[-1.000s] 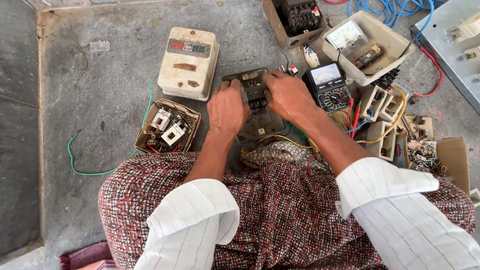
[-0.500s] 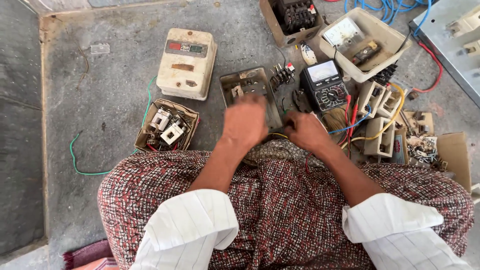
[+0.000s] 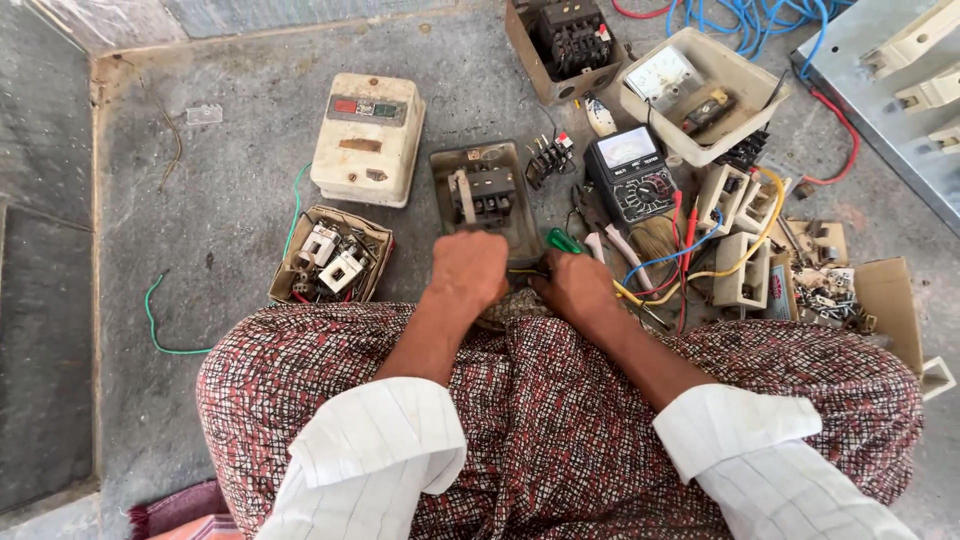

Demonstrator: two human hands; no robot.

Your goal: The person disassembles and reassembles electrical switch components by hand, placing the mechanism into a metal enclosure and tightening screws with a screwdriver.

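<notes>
I sit on the concrete floor with a patterned cloth over my lap. My left hand (image 3: pixel 468 268) is curled into a fist at the near edge of an open grey switch box (image 3: pixel 485 192) with a black breaker inside. What lies under its fingers is hidden. Just to its right, my right hand (image 3: pixel 577 288) is closed around a green-handled screwdriver (image 3: pixel 558 239), whose handle pokes out past the fingers. Both hands lie close together in front of my knees.
A cream starter box (image 3: pixel 368 138) and a cardboard box of small switch parts (image 3: pixel 330 258) lie to the left. A multimeter (image 3: pixel 632 175), pliers (image 3: pixel 606 242), white terminal blocks (image 3: pixel 742 265), coloured wires and a white tray (image 3: pixel 742 72) crowd the right. A grey metal panel (image 3: pixel 880 110) is at far right.
Both hands have pulled back from on top of the grey switch box toward my lap, uncovering the box. The right hand now has the green screwdriver.
</notes>
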